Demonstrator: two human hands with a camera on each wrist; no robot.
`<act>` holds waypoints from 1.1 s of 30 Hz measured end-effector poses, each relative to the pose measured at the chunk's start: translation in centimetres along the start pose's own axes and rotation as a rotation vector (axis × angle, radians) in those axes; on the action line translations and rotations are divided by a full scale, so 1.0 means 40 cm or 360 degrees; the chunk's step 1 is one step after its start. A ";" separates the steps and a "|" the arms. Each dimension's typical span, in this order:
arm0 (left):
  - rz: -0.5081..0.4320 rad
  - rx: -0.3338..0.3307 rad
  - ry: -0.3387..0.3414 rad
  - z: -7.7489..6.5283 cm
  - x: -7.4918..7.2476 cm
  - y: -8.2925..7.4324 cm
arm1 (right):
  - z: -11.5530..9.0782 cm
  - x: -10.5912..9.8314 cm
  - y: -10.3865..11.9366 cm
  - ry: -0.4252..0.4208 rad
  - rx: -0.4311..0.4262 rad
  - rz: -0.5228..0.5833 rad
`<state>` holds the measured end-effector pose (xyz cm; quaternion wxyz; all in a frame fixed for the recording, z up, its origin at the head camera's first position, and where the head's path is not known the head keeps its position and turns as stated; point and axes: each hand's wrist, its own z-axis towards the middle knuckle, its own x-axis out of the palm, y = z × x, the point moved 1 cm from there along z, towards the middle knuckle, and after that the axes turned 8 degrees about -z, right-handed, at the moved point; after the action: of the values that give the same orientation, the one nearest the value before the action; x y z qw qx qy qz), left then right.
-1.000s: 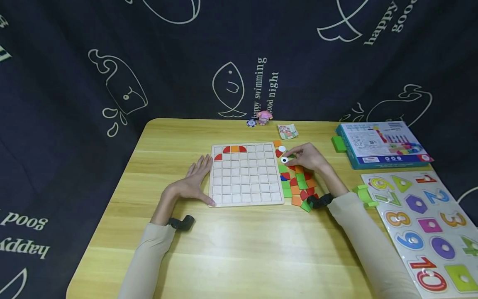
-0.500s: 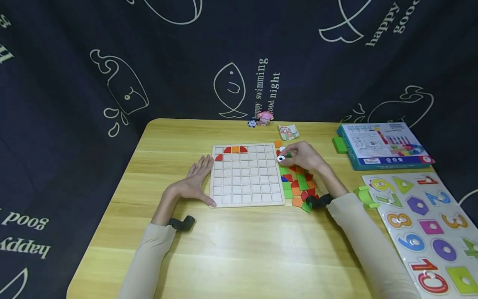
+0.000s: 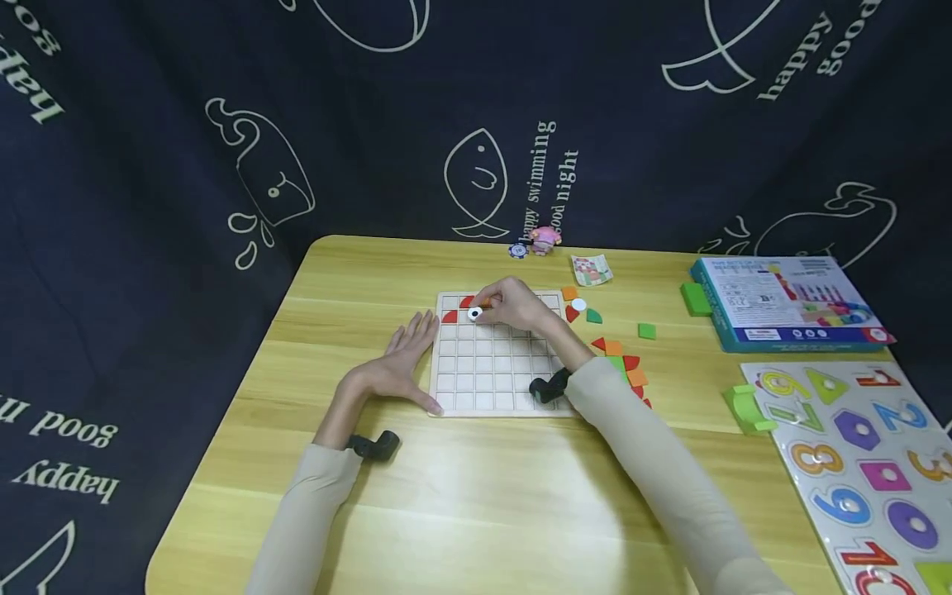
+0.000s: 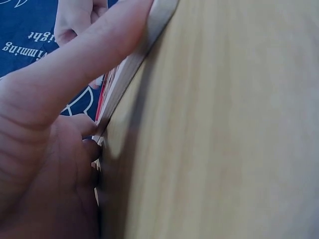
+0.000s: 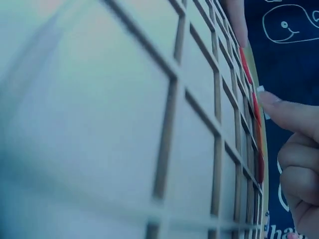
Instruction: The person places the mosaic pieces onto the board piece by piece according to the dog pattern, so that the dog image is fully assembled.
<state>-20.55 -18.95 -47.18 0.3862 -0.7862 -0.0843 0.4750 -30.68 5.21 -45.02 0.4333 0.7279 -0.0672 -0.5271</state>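
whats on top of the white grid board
Red quarter-circle pieces and an orange piece lie there. The right hand, pinching a black-dotted white disc, hides other cells, so their contents can't be seen.

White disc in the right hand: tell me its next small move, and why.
Probably lower the white disc onto the grid board: the right hand pinches it over the upper rows, near a placed red piece, while the left hand touches the grid board's left edge.
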 end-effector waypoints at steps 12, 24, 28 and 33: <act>0.0012 -0.0002 -0.0005 -0.001 -0.002 0.002 | 0.015 0.034 0.024 -0.0217 0.0145 -0.0028; 0.0022 -0.0007 0.0007 -0.003 -0.002 -0.003 | 0.009 0.041 0.030 -0.0259 0.0297 0.0078; 0.0019 -0.0007 0.0007 -0.003 -0.003 -0.002 | 0.011 0.041 0.030 -0.0261 0.0272 0.0038; 0.0007 -0.0005 0.0010 0.001 -0.001 -0.002 | 0.016 0.041 0.033 -0.0161 0.0265 0.0032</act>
<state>-20.60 -18.90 -47.11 0.3843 -0.7884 -0.0822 0.4732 -30.02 3.14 -45.30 0.3725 0.7332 -0.1399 -0.5514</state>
